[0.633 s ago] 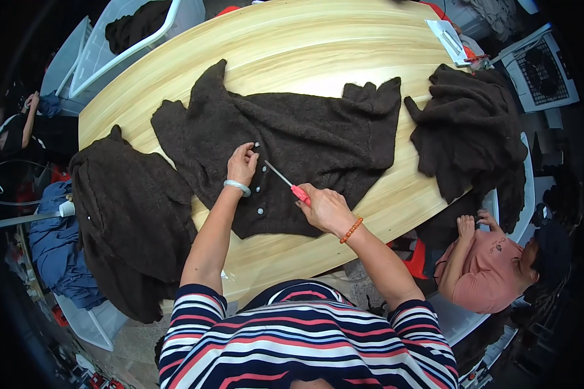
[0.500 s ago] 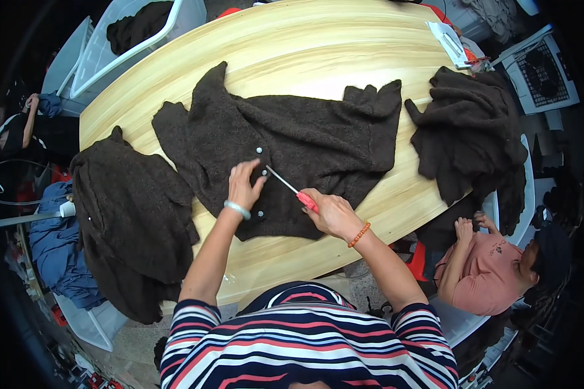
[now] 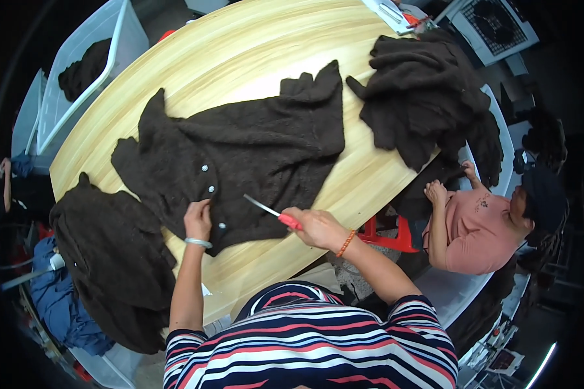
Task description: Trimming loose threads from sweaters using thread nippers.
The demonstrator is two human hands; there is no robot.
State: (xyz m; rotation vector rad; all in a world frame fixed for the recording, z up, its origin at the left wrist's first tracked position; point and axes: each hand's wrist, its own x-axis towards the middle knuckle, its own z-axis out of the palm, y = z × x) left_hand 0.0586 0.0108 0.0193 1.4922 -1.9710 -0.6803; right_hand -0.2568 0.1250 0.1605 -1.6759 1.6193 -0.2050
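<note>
A dark brown knitted cardigan (image 3: 266, 139) lies spread on the table, its far right part rumpled. Shiny, light round buttons (image 3: 211, 189) run down its front. My left hand (image 3: 198, 220) is closed in a pinch on the cardigan's front edge, just below the middle button. What lies between the fingertips is partly hidden. My right hand (image 3: 315, 227) grips a screwdriver-like tool (image 3: 289, 221) by its red handle. The tool's thin metal shaft points up and left over the cloth, apart from the buttons.
Dark knitwear piles lie on the wooden table (image 3: 240, 39) at left (image 3: 110, 253) and right (image 3: 422, 91). A white bin (image 3: 113, 58) with dark cloth stands far left. At right, a person in a pink shirt (image 3: 474, 227) sits near a red stool (image 3: 396, 236). Blue cloth (image 3: 58, 298) hangs lower left.
My left hand has gone from lying spread beside the buttons to pinching the front edge lower down. The tool's tip has drawn away from the middle button. The whole view has shifted and turned.
</note>
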